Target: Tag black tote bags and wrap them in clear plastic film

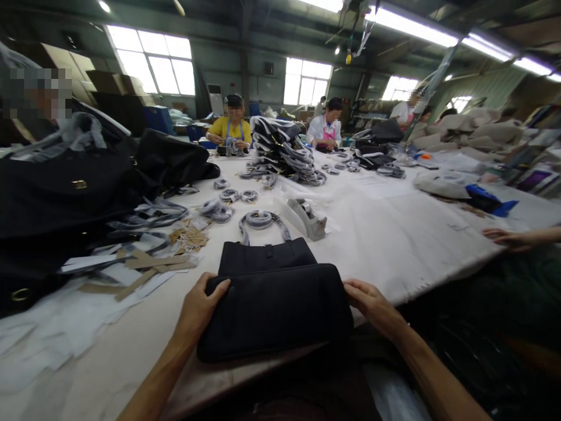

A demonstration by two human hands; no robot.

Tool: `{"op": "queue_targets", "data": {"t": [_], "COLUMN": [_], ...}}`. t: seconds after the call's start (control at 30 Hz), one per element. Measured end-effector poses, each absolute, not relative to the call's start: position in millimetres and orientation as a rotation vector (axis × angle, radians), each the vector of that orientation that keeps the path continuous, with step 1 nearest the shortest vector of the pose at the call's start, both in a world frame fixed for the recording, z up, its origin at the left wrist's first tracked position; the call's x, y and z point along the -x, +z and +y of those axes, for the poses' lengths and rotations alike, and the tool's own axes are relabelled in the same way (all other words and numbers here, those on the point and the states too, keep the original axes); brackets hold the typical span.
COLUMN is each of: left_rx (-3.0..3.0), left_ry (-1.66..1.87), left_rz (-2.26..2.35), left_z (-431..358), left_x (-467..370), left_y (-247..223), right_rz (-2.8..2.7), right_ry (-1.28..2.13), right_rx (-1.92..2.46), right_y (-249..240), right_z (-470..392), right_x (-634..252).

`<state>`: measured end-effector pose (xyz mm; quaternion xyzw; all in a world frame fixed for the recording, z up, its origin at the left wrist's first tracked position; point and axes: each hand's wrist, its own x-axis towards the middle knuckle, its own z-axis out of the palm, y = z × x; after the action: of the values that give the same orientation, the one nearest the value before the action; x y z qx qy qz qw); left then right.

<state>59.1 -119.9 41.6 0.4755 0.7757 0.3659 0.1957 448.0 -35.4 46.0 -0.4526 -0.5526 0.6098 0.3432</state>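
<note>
A black bag [280,310] lies at the table's near edge, its broad flat side toward me and tilted up. My left hand [202,301] grips its upper left corner, thumb on the front. At the bag's right edge is my right hand [370,301], fingers together against the side. Behind the flat side shows another black panel [263,257] with a small tab, and wrapped grey handles [259,219] loop away from it. A grey tape dispenser [307,219] stands just beyond, to the right.
Black bags [65,193] are heaped at left beside paper strips [149,263]. Coiled straps [229,195] and a bag stack [287,149] lie farther back on the white table [377,240]. People sit across; another person's hand [508,237] rests at right.
</note>
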Motion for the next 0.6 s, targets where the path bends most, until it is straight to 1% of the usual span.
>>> {"op": "queue_targets", "data": {"t": [0.07,0.13,0.2,0.27,0.47,0.6], "left_rx": [-1.267,-1.137,-0.974,-0.822,-0.522,-0.163], "left_ry": [1.136,1.230,1.249,1.219,1.092,1.028], "left_rz": [2.219,2.188,2.082,1.965,1.558,1.327], "left_z": [-118,-114,-107,-103,-115,-141], "left_x": [-61,-60,-57,-55,-60,-76], "left_y": [36,31,31,37,68,70], "right_rz": [-1.448,-1.513,-1.541,-1.508,-1.167,-0.875], "right_ry": [1.638,1.527,1.368,1.355,1.856,2.177], "right_rx": [1.177,1.276,1.388,1.408,1.305,1.210], "right_y": [48,45,41,37,51,66], "right_z": [-36,-31,-23,-14,-5,-16], "right_x": [-452,-449,-441,-432,-422,-420]}}
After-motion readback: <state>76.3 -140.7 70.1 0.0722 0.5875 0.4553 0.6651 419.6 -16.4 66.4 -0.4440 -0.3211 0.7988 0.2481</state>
